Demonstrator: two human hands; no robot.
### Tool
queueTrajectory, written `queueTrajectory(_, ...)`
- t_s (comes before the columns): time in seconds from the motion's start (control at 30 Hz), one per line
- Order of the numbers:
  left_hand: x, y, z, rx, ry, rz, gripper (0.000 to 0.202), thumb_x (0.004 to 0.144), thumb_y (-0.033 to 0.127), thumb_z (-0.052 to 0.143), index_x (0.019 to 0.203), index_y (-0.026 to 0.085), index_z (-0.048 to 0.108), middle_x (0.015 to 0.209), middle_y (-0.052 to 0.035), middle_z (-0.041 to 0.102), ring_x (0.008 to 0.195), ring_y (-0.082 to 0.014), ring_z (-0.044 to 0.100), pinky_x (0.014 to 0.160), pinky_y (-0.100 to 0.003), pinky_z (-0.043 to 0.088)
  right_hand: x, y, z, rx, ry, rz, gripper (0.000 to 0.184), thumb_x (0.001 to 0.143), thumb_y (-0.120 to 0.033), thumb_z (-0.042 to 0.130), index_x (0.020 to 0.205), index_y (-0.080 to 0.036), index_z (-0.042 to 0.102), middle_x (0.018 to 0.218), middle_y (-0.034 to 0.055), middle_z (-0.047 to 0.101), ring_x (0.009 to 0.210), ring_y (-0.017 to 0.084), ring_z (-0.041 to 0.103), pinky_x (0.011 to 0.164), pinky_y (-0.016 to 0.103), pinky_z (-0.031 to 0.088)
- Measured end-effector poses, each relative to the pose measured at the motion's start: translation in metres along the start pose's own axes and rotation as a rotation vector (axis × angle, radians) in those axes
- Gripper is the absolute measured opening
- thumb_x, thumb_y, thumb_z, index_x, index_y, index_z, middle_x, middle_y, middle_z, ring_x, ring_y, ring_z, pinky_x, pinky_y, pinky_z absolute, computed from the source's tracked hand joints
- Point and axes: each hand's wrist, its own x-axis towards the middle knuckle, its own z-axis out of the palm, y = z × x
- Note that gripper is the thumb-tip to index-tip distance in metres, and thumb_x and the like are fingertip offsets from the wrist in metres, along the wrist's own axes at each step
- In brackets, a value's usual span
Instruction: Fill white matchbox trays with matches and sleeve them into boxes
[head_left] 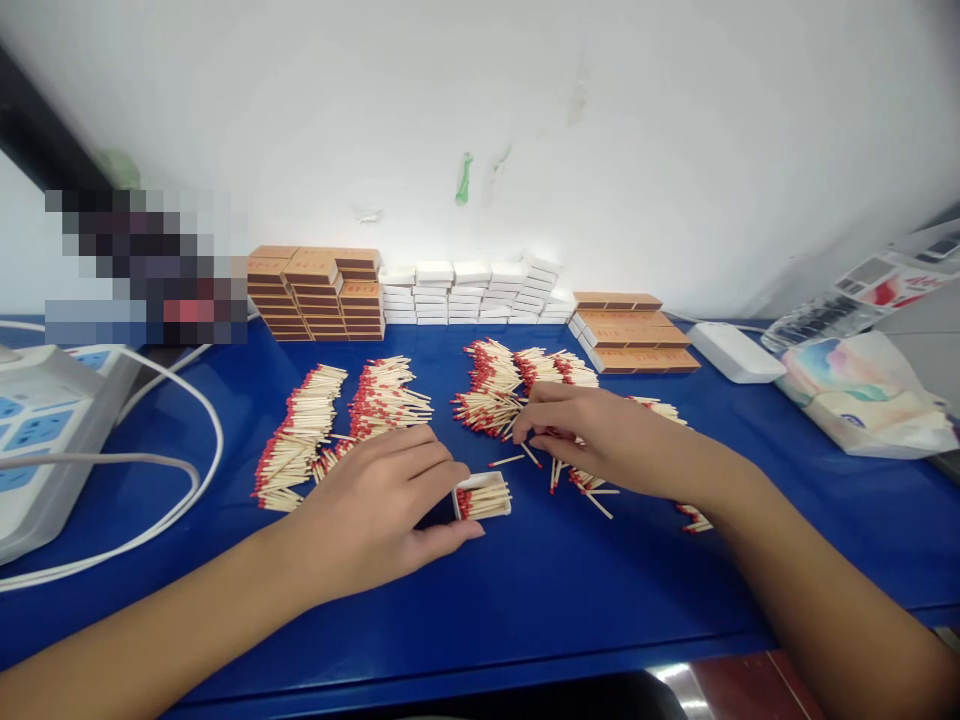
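My left hand [390, 495] grips the left end of a small white matchbox tray [508, 508], with its thumb along the near side and its fingers at the far side. Red-tipped matches [484, 498] lie inside the tray. Over the right-hand matches [493, 380] is my right hand [585, 430], its fingers curled inward at the pile's near edge. One loose match [532, 454] lies under those fingertips; whether any are pinched between them is hidden. Another match [507, 460] rests on the blue table between tray and hand. My hands partly cover the piles.
Brown matchboxes [315, 295] and white trays [450, 295] are stacked along the wall, with more brown boxes [634, 335] at right. A match pile [304, 430] lies left. A power strip [37, 440], a white adapter [735, 350] and a tissue pack [862, 395] flank the blue table [450, 620].
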Motion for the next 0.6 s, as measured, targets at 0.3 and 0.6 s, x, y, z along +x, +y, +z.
queueTrajectory(0.3,0.001,0.003,-0.002,-0.021,-0.014,0.039,0.026,0.100,0.038,0.076,0.109,0.014,0.072,0.086,-0.0039,0.070,0.081,-0.0211,0.064,0.073,-0.035,0.054,0.000,0.004,-0.002,0.031,-0.081,0.071,0.017,0.108,-0.022,0.054,0.097,-0.023,0.066,0.105,0.0034,0.064,0.087,0.018,0.062,0.076,0.032,0.044)
queueTrajectory(0.6,-0.001,0.004,-0.002,-0.029,-0.021,0.041,0.027,0.100,0.038,0.076,0.110,0.014,0.073,0.086,-0.0041,0.070,0.081,-0.0213,0.064,0.073,-0.036,0.054,-0.005,-0.014,-0.005,0.075,-0.122,0.077,0.024,0.112,-0.034,0.050,0.096,-0.022,0.064,0.100,0.0045,0.067,0.087,0.020,0.062,0.077,0.034,0.045)
